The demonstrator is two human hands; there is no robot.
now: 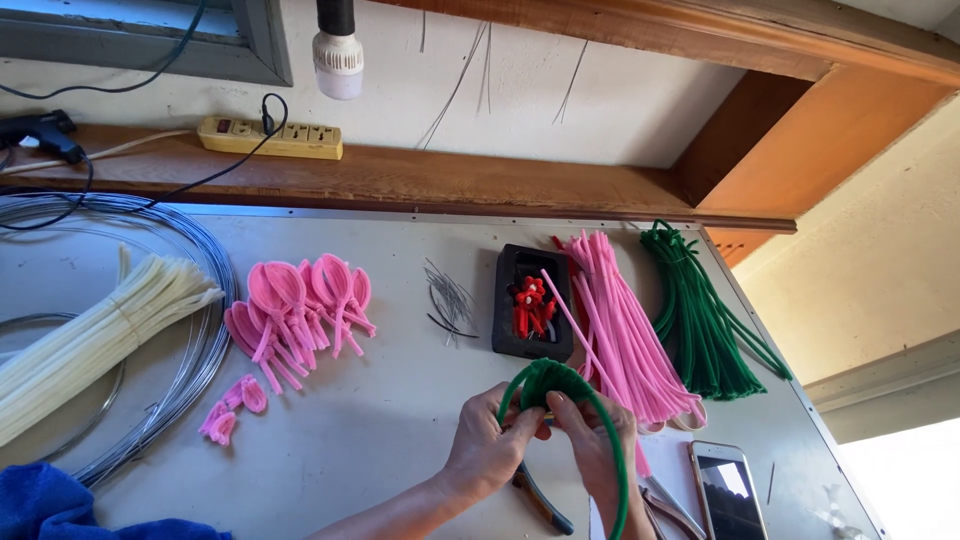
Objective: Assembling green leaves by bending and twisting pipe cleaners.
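On the grey table, both hands, left hand and right hand, clamp a green pipe-cleaner loop beside pink pipe cleaners.

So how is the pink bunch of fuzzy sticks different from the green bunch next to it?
The pink bunch is pale pink with straight stems; the green bunch is dark green.
The pink bunch lies nearer the black tray; the green bunch lies nearer the table's right edge.
A loose pink stem crosses the tray; no green one does.
Both are fuzzy craft stems fanned out toward the person. The hands bend one green stem.
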